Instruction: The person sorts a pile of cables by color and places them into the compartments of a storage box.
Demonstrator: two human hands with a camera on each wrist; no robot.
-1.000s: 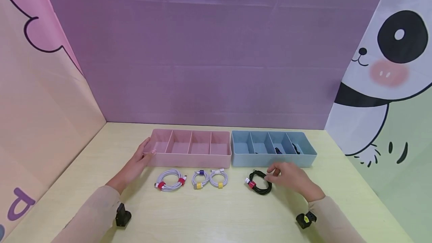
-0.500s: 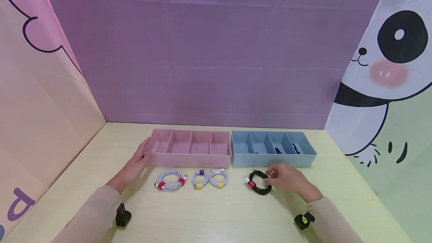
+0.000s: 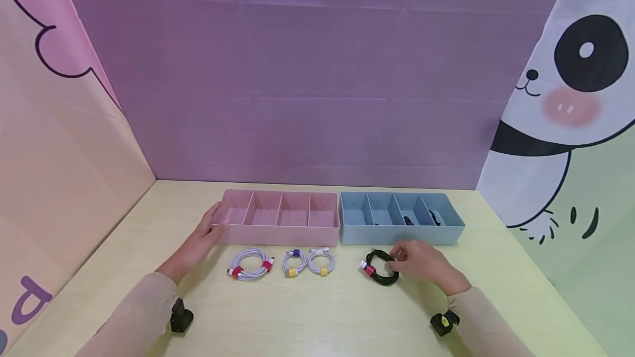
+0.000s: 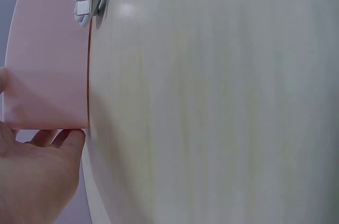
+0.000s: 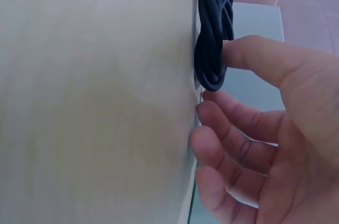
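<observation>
At the left end of the pink divided box (image 3: 278,234), my left hand (image 3: 204,231) holds the corner, thumb on the front and fingers against the end wall. The left wrist view shows the fingertips (image 4: 74,138) at that wall. My right hand (image 3: 421,262) is at a coiled black cable (image 3: 392,279) with a red strap and a white-looking USB plug. Its thumb touches the coil (image 5: 211,33); the other fingers are loosely bent beside it, near the tabletop. The cable lies on the table in front of the blue divided box (image 3: 402,236).
Between the hands lie a larger white cable coil (image 3: 252,276) with red straps and two smaller white coils, one (image 3: 286,262) with purple and yellow straps, another (image 3: 331,264) with a yellow strap. Dark items (image 3: 408,221) sit in the blue box. A purple backdrop (image 3: 317,98) stands behind.
My right hand and wrist have shifted slightly left, closer over the black cable coil. My left hand and the boxes have stayed in place.
</observation>
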